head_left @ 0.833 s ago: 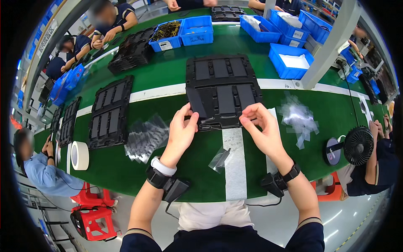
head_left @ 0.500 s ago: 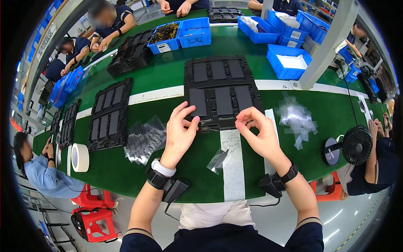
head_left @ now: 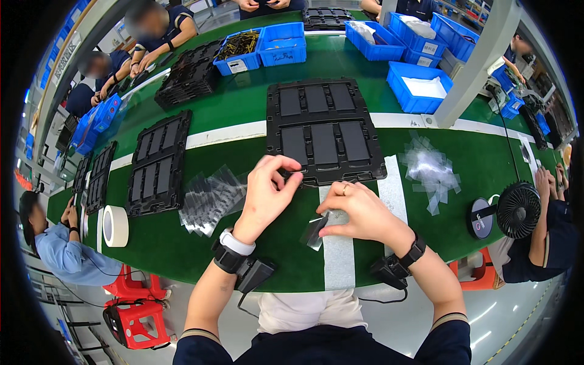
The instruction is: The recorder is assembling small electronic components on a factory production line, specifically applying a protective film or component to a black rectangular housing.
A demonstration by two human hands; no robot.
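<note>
A black moulded tray (head_left: 325, 131) with several dark flat panels in its pockets lies on the green belt in front of me. My left hand (head_left: 267, 191) pinches a small dark piece at the tray's near left corner. My right hand (head_left: 359, 210) rests lower, just below the tray's near edge, with its fingers closed on a small clear plastic bag (head_left: 316, 230) that lies on the belt's white stripe. Both wrists wear black bands with small boxes.
Clear bags lie in piles at left (head_left: 210, 198) and right (head_left: 432, 167). More black trays (head_left: 155, 164) and a tape roll (head_left: 114, 225) sit to the left, a small fan (head_left: 517, 210) to the right. Blue bins (head_left: 420, 85) stand behind. Other people work along the belt.
My right hand has come down off the tray's near right edge to the clear bag on the white stripe. My left hand stays at the tray's near left corner.
</note>
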